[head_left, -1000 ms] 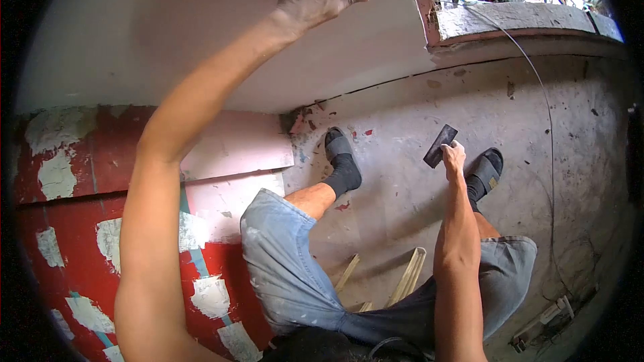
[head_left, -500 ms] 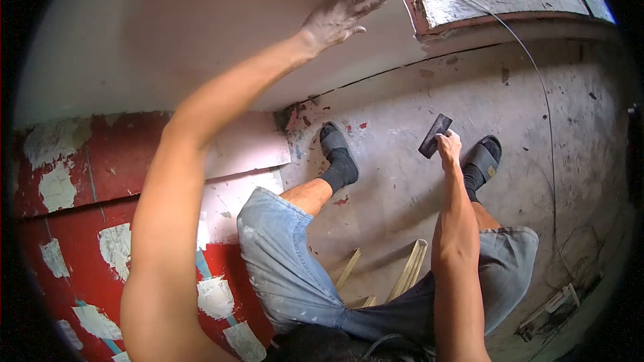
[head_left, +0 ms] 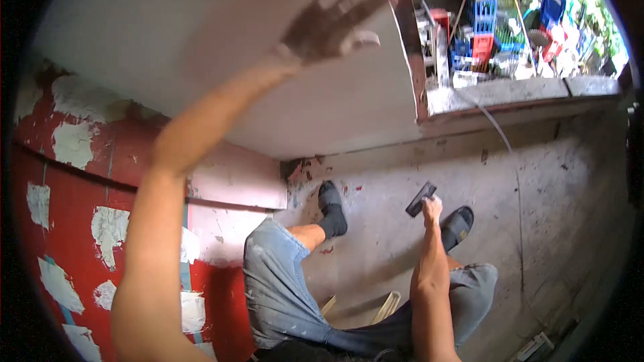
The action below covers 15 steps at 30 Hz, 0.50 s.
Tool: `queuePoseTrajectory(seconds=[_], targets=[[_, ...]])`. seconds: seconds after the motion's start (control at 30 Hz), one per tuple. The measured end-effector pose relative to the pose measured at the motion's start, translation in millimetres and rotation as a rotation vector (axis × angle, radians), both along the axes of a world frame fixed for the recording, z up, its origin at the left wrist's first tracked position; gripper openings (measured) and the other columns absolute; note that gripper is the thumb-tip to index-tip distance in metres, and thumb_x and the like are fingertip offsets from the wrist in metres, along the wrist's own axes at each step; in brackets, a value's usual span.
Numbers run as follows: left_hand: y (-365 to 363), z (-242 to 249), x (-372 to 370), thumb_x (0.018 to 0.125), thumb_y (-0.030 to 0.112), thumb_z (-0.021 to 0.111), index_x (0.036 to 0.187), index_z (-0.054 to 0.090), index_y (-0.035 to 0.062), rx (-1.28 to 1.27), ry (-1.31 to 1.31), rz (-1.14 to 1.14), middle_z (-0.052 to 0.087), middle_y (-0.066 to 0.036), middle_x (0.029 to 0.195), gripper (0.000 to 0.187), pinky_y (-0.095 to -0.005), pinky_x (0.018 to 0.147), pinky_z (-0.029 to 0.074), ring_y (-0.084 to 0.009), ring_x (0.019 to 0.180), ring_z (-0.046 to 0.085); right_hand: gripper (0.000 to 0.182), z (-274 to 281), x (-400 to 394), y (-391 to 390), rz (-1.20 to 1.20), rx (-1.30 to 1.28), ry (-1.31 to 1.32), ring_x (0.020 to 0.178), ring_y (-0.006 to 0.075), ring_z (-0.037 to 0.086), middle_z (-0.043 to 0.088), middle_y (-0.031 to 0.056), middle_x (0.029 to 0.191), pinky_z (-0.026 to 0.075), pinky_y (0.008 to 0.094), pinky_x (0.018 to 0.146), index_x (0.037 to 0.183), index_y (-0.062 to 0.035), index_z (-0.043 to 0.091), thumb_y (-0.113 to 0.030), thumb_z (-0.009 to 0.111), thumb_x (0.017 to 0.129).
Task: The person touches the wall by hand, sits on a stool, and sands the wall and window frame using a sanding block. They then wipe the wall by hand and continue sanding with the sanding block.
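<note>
My left hand is raised in front of the smooth pale wall, its fingers spread and whitened with dust. It is slightly smeared by motion and overlaps the wall near the doorway edge. Lower down, my right hand grips a dark, flat, rectangular sanding block, held out over the floor between my feet. The block's long face is tilted, and my fingers are partly hidden behind it.
A brown-framed opening with a concrete sill shows stacked crates outside. A thin cable crosses the floor. Red wall with white patches stands left. Wooden stool slats show beneath me.
My view has tilted up, showing more of the opening and the crates. My left hand has shifted over the wall with fingers still spread; my right hand keeps hold of the sanding block.
</note>
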<state>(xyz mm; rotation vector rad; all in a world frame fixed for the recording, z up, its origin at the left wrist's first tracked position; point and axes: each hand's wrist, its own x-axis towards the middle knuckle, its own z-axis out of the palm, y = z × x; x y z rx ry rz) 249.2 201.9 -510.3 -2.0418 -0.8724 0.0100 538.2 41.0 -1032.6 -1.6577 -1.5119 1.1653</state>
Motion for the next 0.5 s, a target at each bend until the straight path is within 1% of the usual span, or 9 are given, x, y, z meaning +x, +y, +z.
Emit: queuePoseTrajectory(seconds=[0.03,0.07,0.13,0.17,0.2,0.23,0.3,0.37,0.5], targets=[[4,52,4,0.092,0.063,0.046,0.155,0.024,0.0165,0.16,0.02,0.031,0.022,-0.007,0.162,0.081,-0.059,0.119,0.018,-0.0271,0.149,0.021,0.026,2,4,-2,0.001,-0.108,-0.022,0.082,0.0453,0.064,0.065,0.0268,0.081,0.05,0.0474,0.072,0.085,0.0019,0.065,-0.023,0.061,0.078],[5,97,7,0.093,0.062,0.046,0.154,0.026,0.0135,0.317,0.037,0.062,0.024,-0.01,0.16,0.081,-0.0572,0.118,0.021,-0.0286,0.148,0.023,0.026,-10,7,-7,0.011,-0.094,-0.059,0.082,0.0453,0.065,0.065,0.0273,0.082,0.05,0.047,0.073,0.086,0.002,0.065,-0.022,0.061,0.078],[8,167,2,0.094,0.061,0.045,0.154,0.021,0.0058,0.377,0.087,0.207,0.016,-0.014,0.163,0.085,-0.0596,0.119,0.015,-0.0317,0.15,0.014,0.028,-9,17,-16,0.018,-0.101,-0.169,0.09,0.0464,0.064,0.067,0.0279,0.088,0.051,0.0489,0.079,0.087,0.002,0.067,-0.024,0.06,0.077],[10,195,-2,0.094,0.06,0.044,0.154,0.018,0.002,0.408,0.111,0.283,0.012,-0.016,0.164,0.088,-0.0608,0.119,0.012,-0.0332,0.151,0.01,0.03,-14,24,-22,0.014,-0.065,-0.204,0.089,0.0471,0.064,0.067,0.027,0.086,0.05,0.0508,0.078,0.088,0.0018,0.067,-0.025,0.06,0.078],[13,217,-4,0.095,0.059,0.043,0.153,0.019,0.0003,0.465,0.115,0.268,0.014,-0.017,0.163,0.086,-0.0601,0.119,0.014,-0.0335,0.151,0.012,0.029,-15,30,-26,0.024,-0.041,-0.21,0.089,0.0458,0.065,0.068,0.0257,0.086,0.05,0.0491,0.08,0.089,0.0014,0.068,-0.023,0.06,0.076],[18,232,-5,0.096,0.058,0.042,0.153,0.021,-0.0015,0.508,0.116,0.255,0.016,-0.018,0.162,0.085,-0.0595,0.118,0.016,-0.0338,0.15,0.014,0.029,3,35,-23,0.046,-0.218,-0.214,0.089,0.0448,0.065,0.068,0.0251,0.086,0.051,0.0473,0.081,0.091,0.0007,0.069,-0.02,0.058,0.073],[32,248,-11,0.097,0.057,0.04,0.152,0.022,-0.0031,0.55,0.081,0.163,0.02,-0.02,0.161,0.083,-0.0573,0.119,0.016,-0.0338,0.15,0.016,0.026,-3,41,-24,-0.011,-0.262,-0.209,0.087,0.0441,0.066,0.067,0.0264,0.085,0.05,0.0472,0.079,0.085,0.0015,0.066,-0.018,0.057,0.071],[34,245,-13,0.097,0.057,0.039,0.152,0.023,-0.0031,0.52,0.056,0.203,0.019,-0.02,0.161,0.083,-0.0569,0.119,0.015,-0.0339,0.15,0.017,0.025,-7,45,-23,-0.019,-0.305,-0.21,0.087,0.0429,0.066,0.068,0.0261,0.086,0.05,0.0455,0.08,0.085,0.0011,0.066,-0.018,0.058,0.071],[31,247,-10,0.097,0.059,0.037,0.152,0.021,-0.0043,0.505,0.074,0.217,0.018,-0.02,0.161,0.085,-0.0556,0.12,0.014,-0.0354,0.15,0.015,0.029,8,40,-11,-0.022,-0.336,-0.205,0.09,0.0399,0.068,0.07,0.0238,0.088,0.052,0.0414,0.082,0.092,-0.0002,0.069,-0.021,0.064,0.072]])
